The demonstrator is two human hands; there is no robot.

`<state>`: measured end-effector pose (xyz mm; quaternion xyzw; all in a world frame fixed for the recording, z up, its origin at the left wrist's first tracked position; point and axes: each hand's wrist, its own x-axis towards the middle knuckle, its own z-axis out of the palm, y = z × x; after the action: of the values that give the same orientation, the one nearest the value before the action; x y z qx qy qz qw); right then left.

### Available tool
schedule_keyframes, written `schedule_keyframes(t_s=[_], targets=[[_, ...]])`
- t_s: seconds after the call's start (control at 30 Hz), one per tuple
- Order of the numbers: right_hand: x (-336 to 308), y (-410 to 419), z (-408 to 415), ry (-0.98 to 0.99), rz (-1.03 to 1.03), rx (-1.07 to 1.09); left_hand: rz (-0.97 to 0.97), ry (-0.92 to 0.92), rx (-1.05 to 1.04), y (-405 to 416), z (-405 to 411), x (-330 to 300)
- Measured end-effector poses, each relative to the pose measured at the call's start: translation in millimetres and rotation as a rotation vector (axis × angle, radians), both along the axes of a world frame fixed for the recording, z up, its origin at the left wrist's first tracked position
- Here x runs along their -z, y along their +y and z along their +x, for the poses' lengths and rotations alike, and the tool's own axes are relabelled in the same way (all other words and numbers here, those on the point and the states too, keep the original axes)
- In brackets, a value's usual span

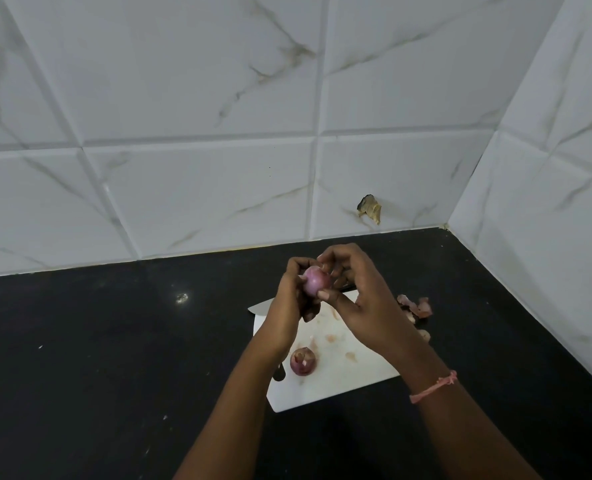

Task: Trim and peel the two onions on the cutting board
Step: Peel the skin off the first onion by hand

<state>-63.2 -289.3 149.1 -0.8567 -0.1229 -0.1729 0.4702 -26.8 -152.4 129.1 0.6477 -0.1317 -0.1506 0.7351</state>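
A pale purple onion [314, 279] is held up above the white cutting board [339, 379]. My left hand [292, 299] grips it from the left and below. My right hand [356, 292] curls over its top and right side, thumb pressed at its lower edge. A second onion [302, 361], darker red with a cut end facing up, lies on the board's near left part. A knife lies on the board, its blade tip [258, 307] showing at the far left and its handle end [279, 373] beside the second onion; my left forearm hides the middle.
Loose onion skins [415, 307] lie on the black counter [114, 341] just right of the board. White marble-look tiled walls [218, 168] close the back and right side. One tile has a chipped hole [370, 207].
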Motion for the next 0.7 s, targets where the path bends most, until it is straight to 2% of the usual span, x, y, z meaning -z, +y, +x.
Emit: schedule_keyframes(t_s=[0.27, 0.7], targets=[[2.8, 5.7, -3.0, -0.011, 0.111, 0.086, 0.07, -0.043, -0.03, -0.1, 2.3, -0.2], [11.5, 9.4, -1.8, -0.178, 0.038, 0.167, 0.042, -0.131, -0.066, -11.4, -4.8, 1.5]])
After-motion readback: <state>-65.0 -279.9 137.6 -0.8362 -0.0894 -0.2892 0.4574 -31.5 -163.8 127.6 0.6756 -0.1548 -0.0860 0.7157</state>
